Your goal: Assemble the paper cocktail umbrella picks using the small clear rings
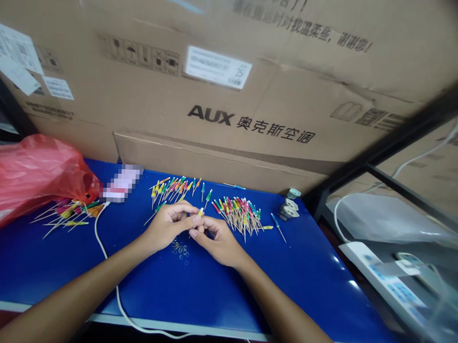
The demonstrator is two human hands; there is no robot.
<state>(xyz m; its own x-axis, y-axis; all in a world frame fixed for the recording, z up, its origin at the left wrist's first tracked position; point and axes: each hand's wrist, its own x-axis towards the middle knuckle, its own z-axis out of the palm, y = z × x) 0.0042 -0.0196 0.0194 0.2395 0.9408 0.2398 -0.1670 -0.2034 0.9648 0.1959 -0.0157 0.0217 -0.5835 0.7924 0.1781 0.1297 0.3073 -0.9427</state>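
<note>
Over the middle of the blue table (217,296), my left hand (172,224) and my right hand (217,238) meet at the fingertips. Between them is a small yellow paper umbrella (201,212) with a white tip, pinched by my left thumb and fingers. My right fingers are curled close below it; its stick is mostly hidden. Small clear rings (180,250) lie just below my hands. Behind my left hand is a loose group of closed paper umbrellas (172,189). A denser pile of umbrellas (240,214) lies behind my right hand.
A red plastic bag (37,170) sits at the left, with more umbrellas (68,213) beside it. A white cable (109,260) runs from a blurred phone (123,183) over the front edge. Large cardboard boxes (159,109) stand behind. Small containers (290,208) and a power strip (386,282) are at the right.
</note>
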